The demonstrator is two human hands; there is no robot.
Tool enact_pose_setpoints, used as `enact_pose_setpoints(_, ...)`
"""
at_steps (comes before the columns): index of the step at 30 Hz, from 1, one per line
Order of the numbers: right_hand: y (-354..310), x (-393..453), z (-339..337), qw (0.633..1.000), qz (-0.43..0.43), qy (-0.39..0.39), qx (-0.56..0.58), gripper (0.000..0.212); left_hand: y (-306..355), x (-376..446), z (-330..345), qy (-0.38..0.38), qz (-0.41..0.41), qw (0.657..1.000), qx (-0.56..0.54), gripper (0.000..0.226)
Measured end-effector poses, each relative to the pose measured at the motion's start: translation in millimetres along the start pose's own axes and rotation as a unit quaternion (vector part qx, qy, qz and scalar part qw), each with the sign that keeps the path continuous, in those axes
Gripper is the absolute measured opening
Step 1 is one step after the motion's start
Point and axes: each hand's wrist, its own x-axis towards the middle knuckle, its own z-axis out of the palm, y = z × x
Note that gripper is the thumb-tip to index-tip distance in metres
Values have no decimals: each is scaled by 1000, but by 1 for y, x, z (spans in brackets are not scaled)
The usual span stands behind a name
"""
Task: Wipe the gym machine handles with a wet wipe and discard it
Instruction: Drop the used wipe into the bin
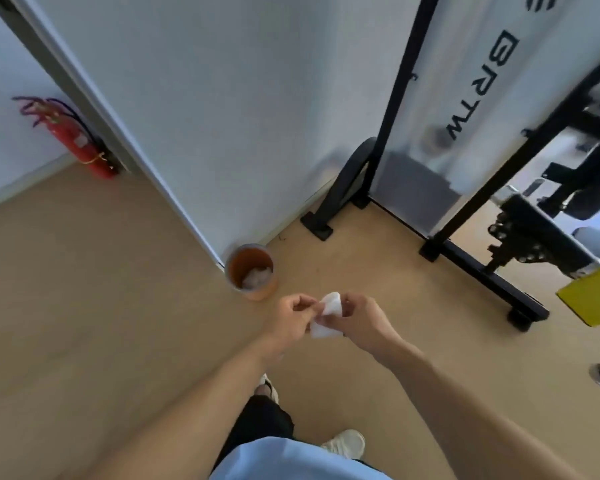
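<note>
Down on the floor stands one orange bin point(250, 271), hard against the corner of the white wall point(201, 116), with crumpled white wipes inside it. One wet wipe point(327, 315) is held above the floor just near side of the bin, between two hands. Left hand point(293, 320) has its fingers curled, pinching the wipe's left edge; right hand point(355, 318) curls round its right side, thumb and fingers closed on it. Both forearms reach forward and converge, wrists bent slightly inward. Right of the bin stands one gym machine point(465, 168) on its black frame. Far left of the bin, one red fire extinguisher point(73, 140) leans at the wall.
</note>
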Motion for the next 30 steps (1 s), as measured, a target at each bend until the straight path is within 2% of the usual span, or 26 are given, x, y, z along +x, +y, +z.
enact_pose_setpoints(4,-40,48,50,990,47,-115,67,29,-4,35,-71,95,-5,994,-51,7)
enact_pose_setpoints(6,-55,74,76,977,93,-154,111,25,-5,55,-104,111,-21,990,-84,7)
enact_pose_setpoints(10,-77,129,124,958,148,-105,223,13,-2,95,-159,93,-49,993,-62,10)
enact_pose_setpoints(13,-88,162,155,940,169,-95,279,16,3,123,-186,82,-62,994,-37,8)
enact_pose_setpoints(17,-92,201,187,944,188,-58,266,28,5,157,-206,75,-57,996,-2,13)
enact_pose_setpoints(23,-68,281,208,939,249,30,235,14,-23,222,-218,22,-111,993,9,32)
enact_pose_setpoints(30,-7,388,236,933,315,18,174,15,-77,301,-225,118,-181,974,-64,38)
